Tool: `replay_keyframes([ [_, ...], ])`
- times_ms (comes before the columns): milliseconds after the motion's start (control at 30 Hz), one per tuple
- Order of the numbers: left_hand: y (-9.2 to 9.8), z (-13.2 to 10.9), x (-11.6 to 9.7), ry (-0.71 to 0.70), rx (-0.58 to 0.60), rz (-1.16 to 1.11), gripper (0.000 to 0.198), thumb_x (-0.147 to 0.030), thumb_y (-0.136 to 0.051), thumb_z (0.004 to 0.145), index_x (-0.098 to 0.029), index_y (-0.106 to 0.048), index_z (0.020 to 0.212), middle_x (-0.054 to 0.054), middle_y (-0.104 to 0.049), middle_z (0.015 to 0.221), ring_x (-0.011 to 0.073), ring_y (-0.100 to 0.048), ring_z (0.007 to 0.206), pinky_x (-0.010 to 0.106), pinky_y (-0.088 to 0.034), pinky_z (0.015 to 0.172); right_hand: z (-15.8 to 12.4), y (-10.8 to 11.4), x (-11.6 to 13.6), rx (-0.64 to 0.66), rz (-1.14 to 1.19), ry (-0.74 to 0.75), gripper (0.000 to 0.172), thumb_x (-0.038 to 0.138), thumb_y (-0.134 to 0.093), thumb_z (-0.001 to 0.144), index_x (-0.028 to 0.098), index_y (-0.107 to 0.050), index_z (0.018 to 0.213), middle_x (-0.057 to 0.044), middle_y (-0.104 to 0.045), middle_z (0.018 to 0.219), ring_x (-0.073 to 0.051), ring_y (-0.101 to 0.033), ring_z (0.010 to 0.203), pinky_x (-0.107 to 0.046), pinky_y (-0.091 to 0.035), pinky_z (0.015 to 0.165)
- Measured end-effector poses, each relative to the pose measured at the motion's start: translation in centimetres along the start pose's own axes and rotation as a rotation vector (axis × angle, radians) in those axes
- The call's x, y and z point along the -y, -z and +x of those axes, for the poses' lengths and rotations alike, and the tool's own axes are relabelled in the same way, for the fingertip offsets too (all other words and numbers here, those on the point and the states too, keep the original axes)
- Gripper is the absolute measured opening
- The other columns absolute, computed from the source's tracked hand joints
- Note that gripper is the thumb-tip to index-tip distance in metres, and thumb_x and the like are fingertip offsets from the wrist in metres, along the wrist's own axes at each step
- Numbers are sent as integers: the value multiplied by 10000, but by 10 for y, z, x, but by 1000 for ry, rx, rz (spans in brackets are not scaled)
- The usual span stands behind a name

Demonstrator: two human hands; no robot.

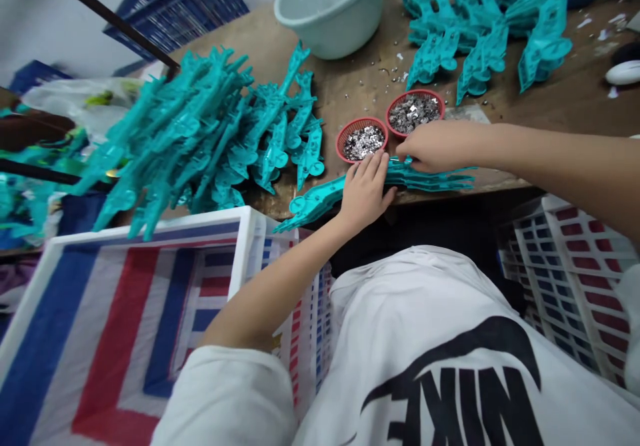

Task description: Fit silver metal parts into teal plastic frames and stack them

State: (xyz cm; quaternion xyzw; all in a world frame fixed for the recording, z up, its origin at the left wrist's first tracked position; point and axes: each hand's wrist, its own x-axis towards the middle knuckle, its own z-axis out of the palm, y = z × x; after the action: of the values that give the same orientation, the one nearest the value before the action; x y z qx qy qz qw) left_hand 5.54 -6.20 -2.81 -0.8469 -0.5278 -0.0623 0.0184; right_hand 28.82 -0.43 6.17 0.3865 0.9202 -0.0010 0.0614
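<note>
In hand: teal moulded plastic strip lying across edge of wooden workbench, between both hands | left hand: arm reaching forward, fingers spread flat on strip, grip open | right hand: arm extended across, fingers curled, clamped on strip | Nearby: red baskets of silver studs | Beyond: heaped teal strips
</note>
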Motion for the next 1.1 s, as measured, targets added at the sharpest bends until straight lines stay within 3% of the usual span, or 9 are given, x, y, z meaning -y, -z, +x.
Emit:
replay_keyframes([
  [200, -12, 3, -2, 20, -22, 38, 832, -192, -472, 1151, -115, -459, 1980, 189, -362, 2070, 357, -374, 1953, 604, -316, 1599, 9, -14, -11, -3, 34, -21, 269, 267, -825, 1084, 180, -931, 1314, -149, -920, 1073, -330, -842, 1001, -426, -499, 861],
  [400, -8, 6, -4, 28, -12, 59, 799, -154, -436, 1158, -144, -525, 1952, 176, -440, 2038, 351, -425, 1930, 629, -351, 1590, 24, -39, -41, -121, 146, 116, 297, 476, -789, 1111, 268, -968, 1225, -96, -915, 989, -324, -829, 1002, -420, -533, 876],
  [600, -5, 10, -4, 18, -4, 59, 785, -178, -472, 1166, -133, -536, 1947, 185, -456, 2029, 397, -481, 1892, 658, -376, 1574, 21, -16, -23, -7, 52, -14, 263, 196, -780, 1069, 217, -980, 1240, -90, -947, 1070, -267, -837, 984, -398, -486, 880],
  [800, -4, 12, -4, 32, -2, 48, 789, -197, -505, 1164, -130, -530, 1949, 165, -469, 2029, 377, -487, 1887, 612, -375, 1571, 21, -32, -31, -103, 129, 51, 202, 291, -802, 1041, 265, -973, 1144, -73, -924, 991, -311, -837, 1016, -404, -539, 926],
  [933, -4, 13, -2, 25, 4, 44, 814, -210, -550, 1148, -129, -513, 1957, 162, -456, 2037, 371, -480, 1891, 595, -361, 1574, 19, -32, -18, -97, 137, -51, 126, 172, -819, 1010, 195, -940, 1036, -129, -911, 992, -340, -843, 1049, -418, -528, 945],
  [1100, -6, 11, 2, 28, -11, 41, 903, -226, -630, 1096, -61, -454, 1967, 220, -384, 2054, 394, -461, 1903, 595, -371, 1566, 14, -17, -9, -111, 150, -70, 294, 62, -801, 980, 172, -951, 1208, -176, -946, 1133, -333, -859, 1044, -408, -525, 896],
])
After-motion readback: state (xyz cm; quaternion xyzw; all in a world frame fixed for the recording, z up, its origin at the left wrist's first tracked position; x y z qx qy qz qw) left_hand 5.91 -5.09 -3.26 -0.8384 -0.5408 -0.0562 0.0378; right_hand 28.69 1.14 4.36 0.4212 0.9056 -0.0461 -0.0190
